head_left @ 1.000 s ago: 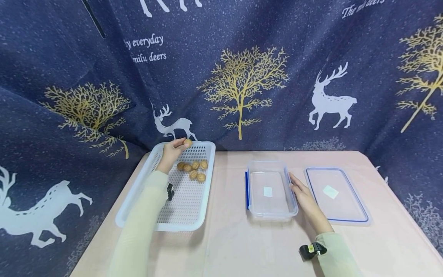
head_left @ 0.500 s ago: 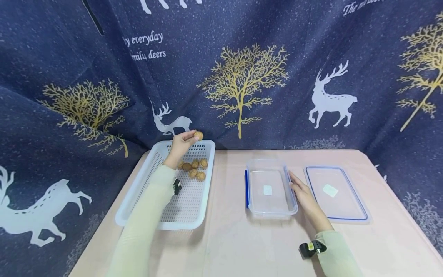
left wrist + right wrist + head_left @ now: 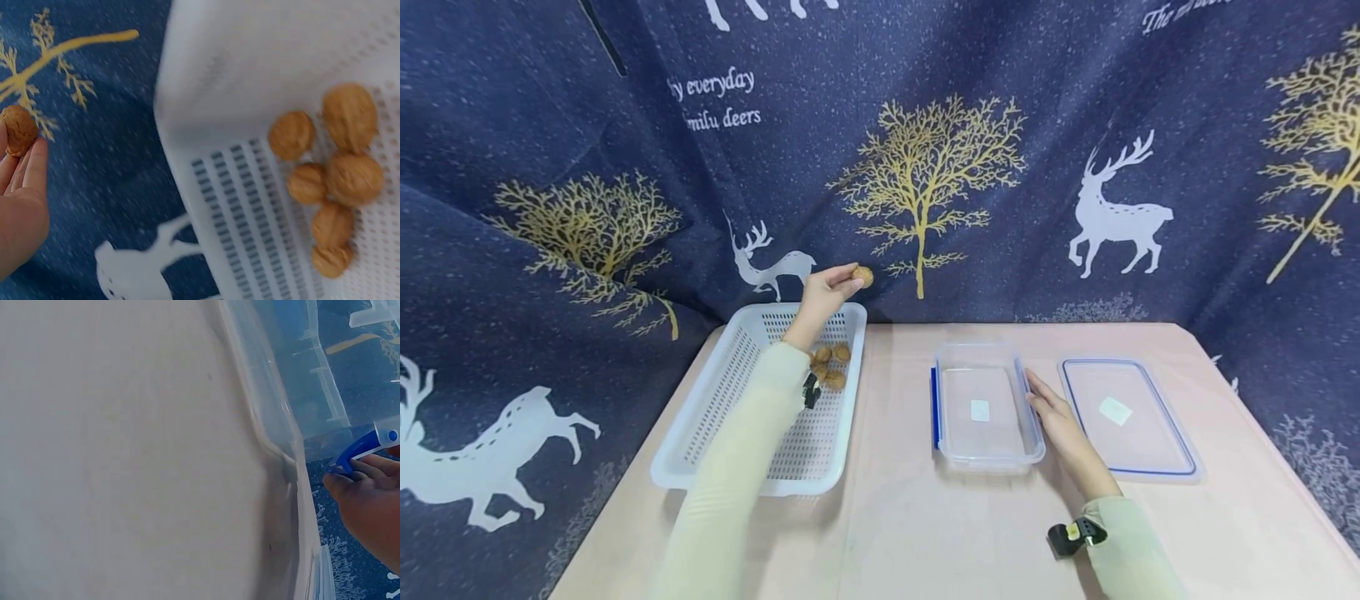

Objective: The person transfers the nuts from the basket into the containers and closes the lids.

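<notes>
Walnuts (image 3: 831, 367) are lying in a loose cluster at the far end of the white perforated basket (image 3: 715, 417), on the left of the pink table (image 3: 895, 533); the left wrist view is showing six of them there. The left hand (image 3: 823, 293) is hovering above the basket's far rim, its fingertips pinching a single walnut (image 3: 862, 276) clear of the rest. Judging by this, the step in hand is carrying one nut out of the basket. Further right, the clear plastic container (image 3: 985, 446) is sitting open and holding nothing, well apart from the basket. The right hand (image 3: 1054, 417) is resting against its right wall, fingers laid straight beside the blue clip (image 3: 359, 447). Rightmost, the blue-rimmed lid (image 3: 1157, 454) is lying flat beside the container. The next move probably calls for a steady sideways carry over the container's near rim, then a low release.
</notes>
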`<state>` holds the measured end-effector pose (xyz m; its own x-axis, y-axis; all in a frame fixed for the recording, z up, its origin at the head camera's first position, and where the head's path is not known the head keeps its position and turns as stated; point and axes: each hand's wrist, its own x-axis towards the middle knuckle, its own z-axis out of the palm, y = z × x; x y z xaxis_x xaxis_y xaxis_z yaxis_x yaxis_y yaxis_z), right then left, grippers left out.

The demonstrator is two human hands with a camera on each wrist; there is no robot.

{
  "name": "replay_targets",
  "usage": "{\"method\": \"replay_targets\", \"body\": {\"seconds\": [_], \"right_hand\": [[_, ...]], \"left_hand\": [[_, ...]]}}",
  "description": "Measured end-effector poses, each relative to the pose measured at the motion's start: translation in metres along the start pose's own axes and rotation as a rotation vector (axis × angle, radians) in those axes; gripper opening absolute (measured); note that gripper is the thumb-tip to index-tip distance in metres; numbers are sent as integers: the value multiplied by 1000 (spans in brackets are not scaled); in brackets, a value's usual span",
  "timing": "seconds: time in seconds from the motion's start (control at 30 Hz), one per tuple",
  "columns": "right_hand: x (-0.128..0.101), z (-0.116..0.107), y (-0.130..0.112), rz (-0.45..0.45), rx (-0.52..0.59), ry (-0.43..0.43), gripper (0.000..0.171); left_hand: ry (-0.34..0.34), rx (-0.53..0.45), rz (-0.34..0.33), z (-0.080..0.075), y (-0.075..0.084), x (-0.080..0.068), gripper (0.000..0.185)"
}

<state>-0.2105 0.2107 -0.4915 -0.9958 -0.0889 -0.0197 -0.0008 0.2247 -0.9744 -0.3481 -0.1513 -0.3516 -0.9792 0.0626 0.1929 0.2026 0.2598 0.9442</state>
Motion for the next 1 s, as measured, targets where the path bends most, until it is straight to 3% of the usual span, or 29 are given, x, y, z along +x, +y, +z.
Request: {"method": "replay_targets", "body": {"seconds": [0.6, 0.8, 1.0], "right_hand": [[-2, 1, -2, 7, -8, 0, 54], [-1, 1, -1, 7, -11, 9, 53], [-2, 1, -2, 15, -16, 6, 54]], "left_hand": [[-64, -86, 11, 81, 35, -5, 39], [-117, -100, 31, 103, 35, -12, 39], [-188, -197, -21, 120, 29, -26, 41]]}}
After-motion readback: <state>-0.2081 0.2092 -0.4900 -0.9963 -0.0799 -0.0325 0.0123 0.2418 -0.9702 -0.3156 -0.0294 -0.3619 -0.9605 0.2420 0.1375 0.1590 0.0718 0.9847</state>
